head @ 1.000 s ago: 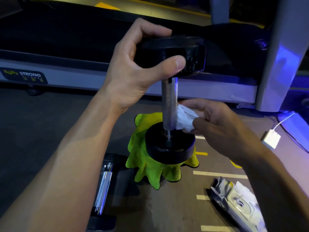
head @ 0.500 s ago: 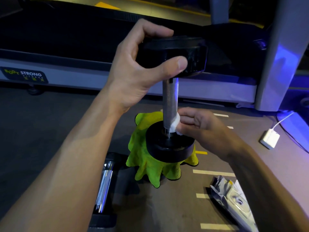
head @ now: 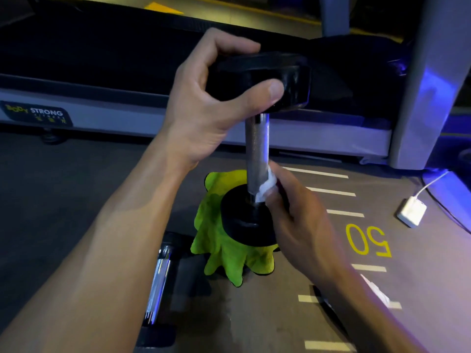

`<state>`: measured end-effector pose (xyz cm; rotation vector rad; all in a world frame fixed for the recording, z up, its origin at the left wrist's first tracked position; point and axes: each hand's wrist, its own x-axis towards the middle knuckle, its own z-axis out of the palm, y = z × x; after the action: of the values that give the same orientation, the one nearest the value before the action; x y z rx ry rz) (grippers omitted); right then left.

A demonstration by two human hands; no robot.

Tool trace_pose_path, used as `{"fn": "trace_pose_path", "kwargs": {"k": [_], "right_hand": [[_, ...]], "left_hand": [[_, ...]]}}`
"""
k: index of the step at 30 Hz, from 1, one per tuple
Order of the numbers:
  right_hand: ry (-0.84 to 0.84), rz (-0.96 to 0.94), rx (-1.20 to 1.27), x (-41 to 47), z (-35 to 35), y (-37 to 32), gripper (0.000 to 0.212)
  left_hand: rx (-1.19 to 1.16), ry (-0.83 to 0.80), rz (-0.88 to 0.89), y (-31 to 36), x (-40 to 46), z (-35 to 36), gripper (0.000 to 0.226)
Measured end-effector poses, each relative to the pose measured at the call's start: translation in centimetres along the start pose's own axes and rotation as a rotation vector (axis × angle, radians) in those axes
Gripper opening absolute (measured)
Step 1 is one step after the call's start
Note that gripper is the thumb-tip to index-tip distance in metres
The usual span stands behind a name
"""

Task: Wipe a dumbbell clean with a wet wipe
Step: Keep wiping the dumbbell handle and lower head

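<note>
Fingers [head: 229, 49] of my left hand [head: 204, 110] curl over the top weight of a black dumbbell [head: 256, 151], thumb pressed against its near side, holding it upright. Its lower weight stands on a bright green cloth [head: 224, 253] spread on the floor [head: 267, 322]. My right hand [head: 298, 220] pinches a crumpled white wet wipe [head: 265, 188] against the right side of the metal handle, just above the lower weight. A second dumbbell [head: 158, 289] lies on the floor to the near left of the cloth. To the far right, a small white charger [head: 411, 211] with its cable rests on the floor, near a yellow painted 50 [head: 367, 240]. Beyond the dumbbell runs a treadmill [head: 102, 72] across the far side.
</note>
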<state>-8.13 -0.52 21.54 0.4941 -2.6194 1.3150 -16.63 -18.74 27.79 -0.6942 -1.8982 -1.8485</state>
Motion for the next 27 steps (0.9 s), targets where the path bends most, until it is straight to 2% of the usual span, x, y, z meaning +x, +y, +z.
{"fn": "trace_pose_path", "kwargs": {"k": [3,5,8,11,13,16,19,21,24,25,27], "right_hand": [[0.0,0.171,0.248,1.3,-0.5,-0.8,0.024],[-0.061,0.396,0.431,3.3,-1.1,-0.6,0.047],[-0.301,0.613,0.709,6.9,-1.0,-1.0,0.075],[-0.485,0.647,0.787,8.9,-0.4,-1.5,0.08],[-0.417,0.659,0.761,9.0,0.3,-1.4,0.077],[-0.078,0.742,0.754,7.8,1.7,-1.7,0.068],[0.173,0.685,0.464,5.2,2.4,-3.1,0.056],[0.241,0.534,0.364,2.1,2.7,-4.5,0.046],[0.288,0.349,0.453,-0.7,3.5,-5.4,0.048],[0.285,0.377,0.442,-0.2,3.6,-5.1,0.049],[0.285,0.561,0.464,2.4,3.5,-4.0,0.056]], "left_hand": [[0.023,0.012,-0.003,0.0,0.2,0.0,0.044],[0.031,0.017,-0.004,-0.1,0.1,-0.3,0.044],[0.022,0.015,-0.004,-0.1,-0.1,-0.5,0.044],[0.006,-0.002,-0.007,0.1,-0.1,-0.2,0.045],[-0.006,0.002,-0.005,0.2,-0.1,0.1,0.046],[-0.011,0.021,0.002,0.2,-0.1,0.6,0.045],[0.014,0.056,0.009,0.4,-0.3,1.2,0.045],[0.048,0.097,0.014,0.5,-0.4,1.6,0.045],[0.11,0.151,0.014,0.5,-0.4,2.1,0.046],[0.124,0.159,0.012,0.5,-0.4,2.2,0.047],[0.135,0.147,0.007,0.6,-0.4,2.4,0.047]]}}
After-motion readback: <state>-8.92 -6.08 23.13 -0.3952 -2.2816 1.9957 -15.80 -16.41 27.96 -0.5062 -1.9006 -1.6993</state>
